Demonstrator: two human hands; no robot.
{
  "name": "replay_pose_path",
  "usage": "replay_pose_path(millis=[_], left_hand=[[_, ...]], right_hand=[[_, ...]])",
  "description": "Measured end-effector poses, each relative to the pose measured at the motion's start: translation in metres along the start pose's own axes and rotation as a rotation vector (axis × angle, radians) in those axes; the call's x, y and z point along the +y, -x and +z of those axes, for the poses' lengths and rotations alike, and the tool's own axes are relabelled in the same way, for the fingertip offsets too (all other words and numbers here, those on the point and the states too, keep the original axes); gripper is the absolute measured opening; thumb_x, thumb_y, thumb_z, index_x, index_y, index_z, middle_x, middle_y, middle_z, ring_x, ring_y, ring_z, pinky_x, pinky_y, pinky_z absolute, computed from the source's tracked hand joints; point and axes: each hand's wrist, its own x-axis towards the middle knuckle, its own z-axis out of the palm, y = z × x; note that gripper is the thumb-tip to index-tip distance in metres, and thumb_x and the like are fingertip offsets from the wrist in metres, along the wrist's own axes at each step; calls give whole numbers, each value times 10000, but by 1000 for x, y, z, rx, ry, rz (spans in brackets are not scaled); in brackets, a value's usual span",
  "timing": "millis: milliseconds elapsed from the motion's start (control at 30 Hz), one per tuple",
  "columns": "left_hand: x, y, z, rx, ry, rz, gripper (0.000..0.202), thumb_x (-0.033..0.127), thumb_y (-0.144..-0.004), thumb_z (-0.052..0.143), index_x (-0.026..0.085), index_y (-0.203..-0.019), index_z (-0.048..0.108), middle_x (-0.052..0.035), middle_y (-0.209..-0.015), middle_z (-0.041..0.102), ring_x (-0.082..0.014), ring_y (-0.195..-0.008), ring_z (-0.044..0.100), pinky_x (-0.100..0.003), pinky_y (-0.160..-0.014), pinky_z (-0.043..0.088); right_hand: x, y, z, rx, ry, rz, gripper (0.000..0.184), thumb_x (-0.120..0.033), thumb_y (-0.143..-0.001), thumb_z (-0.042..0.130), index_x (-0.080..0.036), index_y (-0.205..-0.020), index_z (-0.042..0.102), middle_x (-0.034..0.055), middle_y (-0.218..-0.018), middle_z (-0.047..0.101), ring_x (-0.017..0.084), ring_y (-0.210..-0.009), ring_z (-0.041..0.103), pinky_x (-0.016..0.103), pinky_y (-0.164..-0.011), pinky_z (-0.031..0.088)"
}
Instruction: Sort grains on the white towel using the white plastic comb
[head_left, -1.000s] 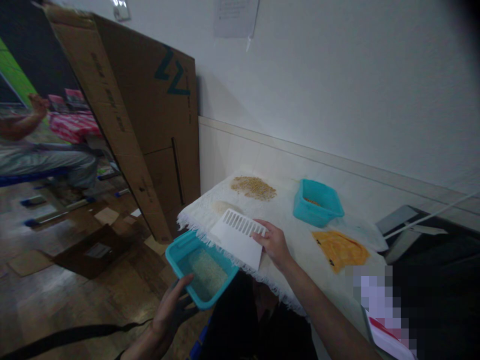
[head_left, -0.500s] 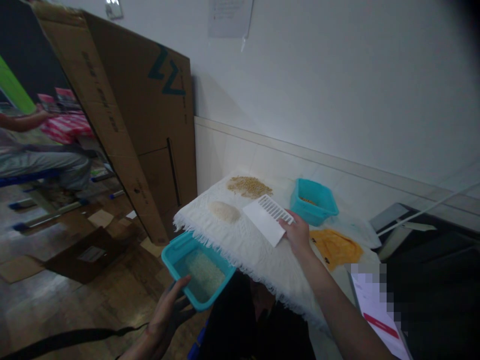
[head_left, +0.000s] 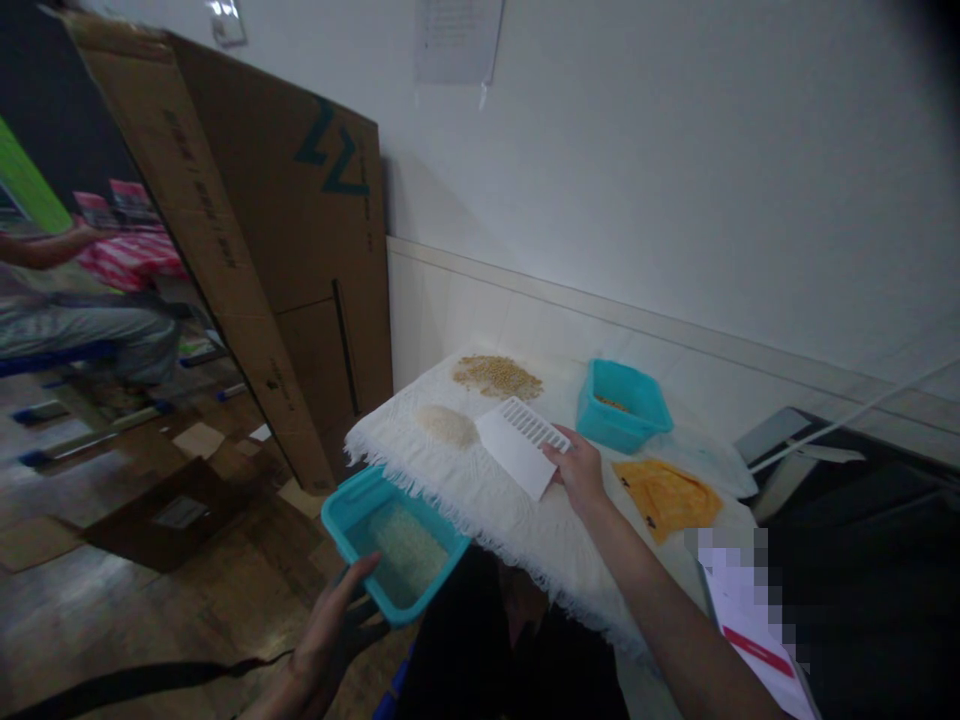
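Observation:
My left hand [head_left: 337, 620] grips the near rim of a turquoise plastic basket [head_left: 341, 525], thumb inside and fingers beneath. Pale grains like rice [head_left: 409, 550] lie in its bottom, and it is just below the table's fringed edge. Between the thumb and fingers of my right hand [head_left: 576, 468] is a flat white plastic scraper [head_left: 517, 455] with a row of slots. Its far edge meets a small heap of pale grains [head_left: 448, 425] on the white cloth [head_left: 502, 515]. Behind that heap is a patch of yellow beans or kernels [head_left: 497, 377].
A second turquoise basket [head_left: 624, 408] with some yellow grains stands near the wall. Right of my arm lies an orange cloth [head_left: 667, 497], with papers [head_left: 746, 620] nearer. A tall cardboard box [head_left: 300, 250] rises at the left. Beyond it another person [head_left: 82, 320] sits.
My right hand has moved slightly left with the scraper, whose edge now touches the pale heap. The left hand and its basket have hardly moved.

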Motion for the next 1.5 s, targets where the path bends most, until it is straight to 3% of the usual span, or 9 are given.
replay_pose_path(millis=[200, 300, 400, 700, 967, 1233, 1400, 1500], left_hand=[[0, 3, 3, 26, 6, 3, 728, 526, -730, 839, 177, -1325, 606, -169, -1218, 741, -345, -1007, 762, -417, -773, 615], [0, 3, 4, 28, 2, 0, 725, 526, -723, 834, 185, -1321, 606, -158, -1187, 752, -340, -990, 764, -402, -755, 603], [0, 6, 4, 24, -12, 7, 725, 545, -732, 819, 188, -1324, 605, -162, -1223, 742, -338, -996, 764, -387, -733, 596], [0, 6, 5, 6, -6, 10, 785, 568, -701, 840, 180, -1339, 599, -165, -1222, 748, -342, -1006, 764, -402, -762, 607], [-2, 5, 4, -14, -3, 10, 790, 547, -721, 838, 176, -1369, 578, -189, -1289, 730, -299, -871, 774, -403, -763, 614], [1, 9, 8, 8, -4, -3, 763, 527, -742, 827, 161, -1370, 593, -176, -1125, 782, -331, -892, 783, -429, -788, 616], [-1, 11, 6, 2, 5, -1, 675, 491, -779, 808, 169, -1334, 598, -194, -1251, 748, -337, -964, 780, -434, -806, 623], [-1, 13, 8, 4, 2, 4, 624, 479, -797, 794, 157, -1299, 608, -199, -1225, 754, -332, -938, 785, -427, -789, 623]], right_hand=[[-7, 19, -6, -75, -16, 29, 682, -420, -531, 914, -173, -1146, 756, 65, -841, 806, 267, -682, 739, 364, -581, 598], [-13, 10, -17, 11, -35, -2, 760, -432, -526, 916, -165, -1213, 729, 73, -866, 808, 264, -692, 737, 360, -568, 594], [-11, 4, -23, 84, 2, -21, 732, -417, -493, 909, -151, -1155, 744, 86, -880, 809, 277, -725, 741, 368, -583, 597], [1, 53, 1, -80, -19, -10, 645, -467, -589, 910, -186, -1145, 744, 91, -955, 822, 331, -891, 780, 438, -737, 649], [-2, 41, -28, 43, 25, -50, 675, -471, -588, 901, -165, -1163, 723, 98, -949, 819, 321, -864, 780, 446, -736, 647], [2, 71, -3, -78, 3, -26, 652, -486, -646, 891, -172, -1189, 715, 94, -970, 824, 307, -843, 785, 428, -737, 647], [-6, 59, -28, 50, 12, -25, 712, -486, -603, 915, -165, -1205, 711, 93, -968, 823, 311, -849, 782, 418, -714, 644], [-2, 64, -33, 48, 47, -21, 725, -512, -613, 908, -165, -1219, 713, 103, -968, 823, 317, -843, 781, 419, -688, 643]])
